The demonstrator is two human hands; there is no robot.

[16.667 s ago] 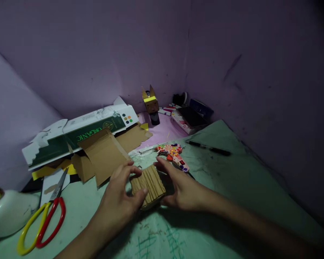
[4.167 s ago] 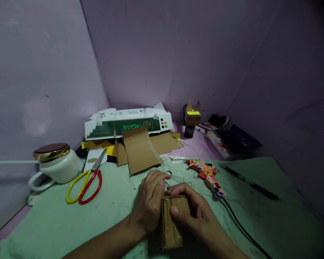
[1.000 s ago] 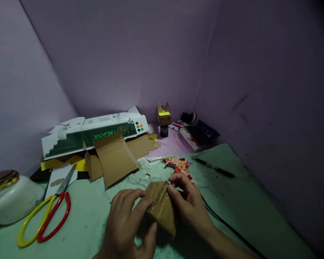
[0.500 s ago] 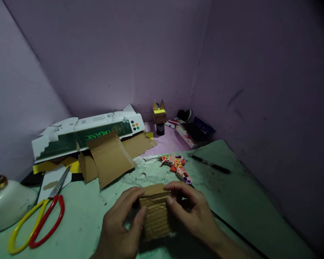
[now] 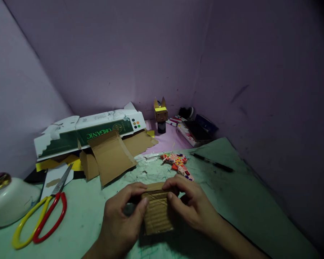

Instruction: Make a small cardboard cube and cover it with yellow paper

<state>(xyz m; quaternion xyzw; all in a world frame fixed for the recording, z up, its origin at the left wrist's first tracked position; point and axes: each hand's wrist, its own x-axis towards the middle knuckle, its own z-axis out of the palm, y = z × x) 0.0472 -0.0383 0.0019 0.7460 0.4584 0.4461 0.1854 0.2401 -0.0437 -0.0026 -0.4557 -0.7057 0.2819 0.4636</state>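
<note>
A small folded cardboard piece [image 5: 158,216], with ridged corrugation on the side facing me, is held low over the green tablecloth. My left hand [image 5: 124,216] grips its left edge, thumb on the near face and fingers over the top. At the upper right corner, my right hand [image 5: 190,203] pinches it in the same way. Just beyond my hands lies a flower-patterned glue gun [image 5: 176,162], its dark cord running behind my right forearm.
Scissors [image 5: 52,201] with red and yellow handles lie at left, beside a white rounded object [image 5: 13,205]. Cardboard sheets [image 5: 113,158] and a green-white box [image 5: 89,135] sit behind. A cardboard figure [image 5: 161,117] stands at the back; a black pen [image 5: 212,162] lies at right.
The view has shifted slightly. Both hands still hold the cardboard piece, and the right fingers have moved a little along its top edge.
</note>
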